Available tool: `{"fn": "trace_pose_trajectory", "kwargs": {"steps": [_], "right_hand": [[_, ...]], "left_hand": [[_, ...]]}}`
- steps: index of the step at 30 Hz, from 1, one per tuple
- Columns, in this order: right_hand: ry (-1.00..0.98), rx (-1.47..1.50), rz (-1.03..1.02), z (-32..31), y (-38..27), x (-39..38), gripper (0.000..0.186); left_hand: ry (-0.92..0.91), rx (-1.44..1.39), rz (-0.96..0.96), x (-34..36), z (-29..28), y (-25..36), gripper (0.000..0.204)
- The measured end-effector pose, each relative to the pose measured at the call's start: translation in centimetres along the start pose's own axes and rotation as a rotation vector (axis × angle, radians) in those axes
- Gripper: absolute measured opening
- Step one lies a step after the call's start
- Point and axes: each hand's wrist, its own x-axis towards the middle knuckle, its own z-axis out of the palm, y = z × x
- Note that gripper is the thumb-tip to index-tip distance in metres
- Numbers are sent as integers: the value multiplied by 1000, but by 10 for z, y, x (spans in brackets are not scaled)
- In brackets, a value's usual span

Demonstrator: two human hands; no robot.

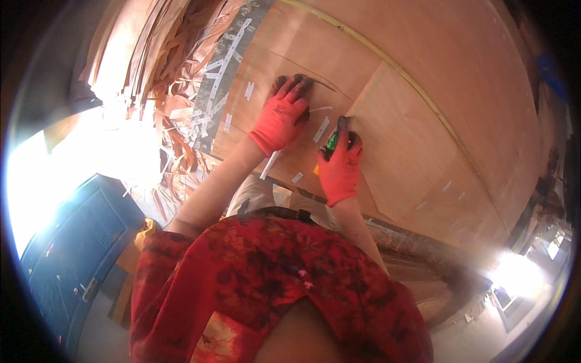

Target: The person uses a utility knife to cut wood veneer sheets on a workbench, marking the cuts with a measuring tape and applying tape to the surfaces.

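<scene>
My left hand (282,117), in a red glove with dark fingertips, lies on a wide sheet of reddish-brown wood veneer (290,45). Its fingers are stretched out over the surface, just below a dark crack in the veneer. To its right, my right hand (342,166), gloved alike, is closed around a small green tool (332,141) with a yellow end; the index finger points forward along it. The tool's tip is hidden. A short white strip of tape (321,129) is between the two hands, and another white strip (270,164) sits below my left wrist.
Torn veneer strips (175,91) are heaped left of the sheet. White tape pieces (212,91) cling to the grey edge there. A long yellowish strip (387,57) curves across the wood. A blue box (85,242) stands at lower left. Bright light glares on both sides.
</scene>
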Motion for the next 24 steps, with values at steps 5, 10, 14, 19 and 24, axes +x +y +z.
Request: {"fn": "trace_pose_trajectory", "kwargs": {"steps": [5,10,14,19,24], "right_hand": [[22,305,61,-11,3,-2,86],[-319,1318,427,-53,22,-5,77],[-640,1721,556,-64,30,7,58],[-626,1199,272,-61,38,39,52],[-265,37,-293,-67,33,87,53]], "left_hand": [[5,-17,12,0,-4,3,22],[21,-87,13,-1,-2,7,23],[35,-158,-9,-5,4,3,23],[127,-309,34,-3,5,-6,21],[152,-294,86,-6,7,-12,21]]}}
